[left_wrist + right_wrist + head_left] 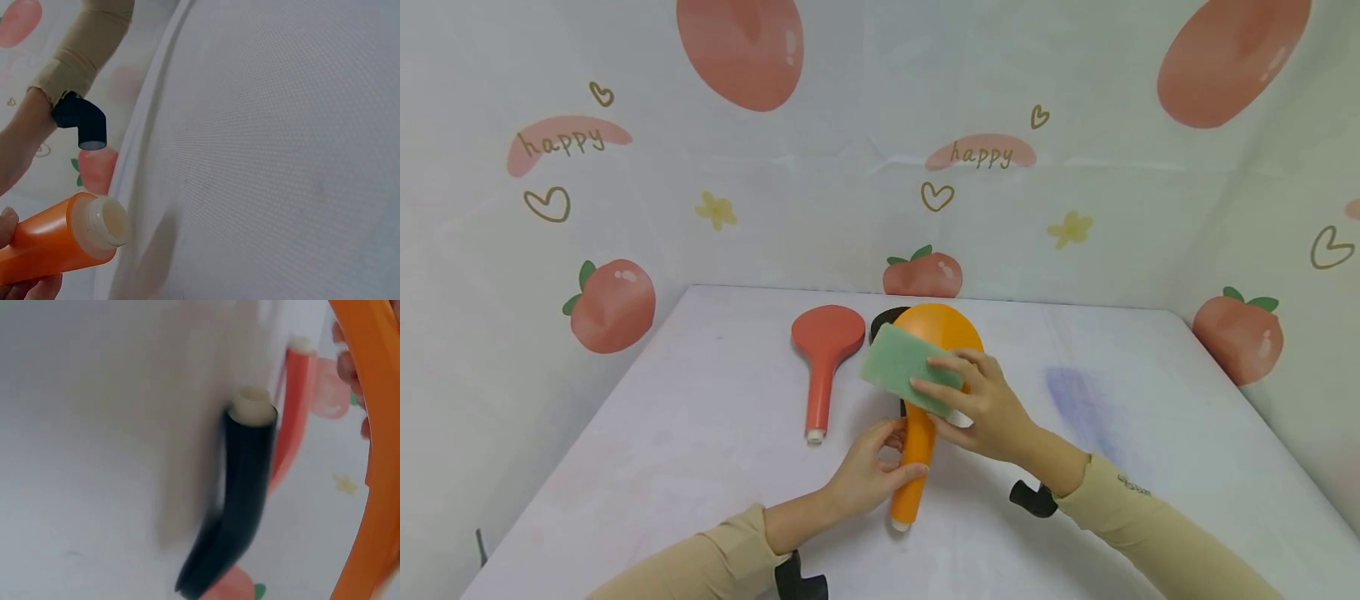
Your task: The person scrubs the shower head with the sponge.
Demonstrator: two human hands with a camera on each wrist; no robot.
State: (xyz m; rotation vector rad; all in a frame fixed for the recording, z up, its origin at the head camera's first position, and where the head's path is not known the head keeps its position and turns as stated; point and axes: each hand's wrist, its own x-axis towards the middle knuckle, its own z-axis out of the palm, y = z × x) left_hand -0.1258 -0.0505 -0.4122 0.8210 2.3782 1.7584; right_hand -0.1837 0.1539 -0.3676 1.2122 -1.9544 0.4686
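Note:
My left hand (880, 471) holds an orange shower head (917, 458) by its handle, tilted above the table with its round head away from me. In the left wrist view, the white threaded end (107, 222) of that handle shows between thumb and fingers. My right hand (988, 408) grips a green rectangular sponge (898, 367) at the front of the orange head, covering its lower part; whether the two touch is hard to tell. Behind them lies a black shower head (240, 481), mostly hidden in the head view.
A red shower head (827, 342) lies on the white table (625, 483) left of the black one, handle toward me. A faint purple stain (1078, 408) marks the table on the right. A printed cloth (820, 217) hangs behind. Black wrist mounts (1033, 498) stick out below the sleeves.

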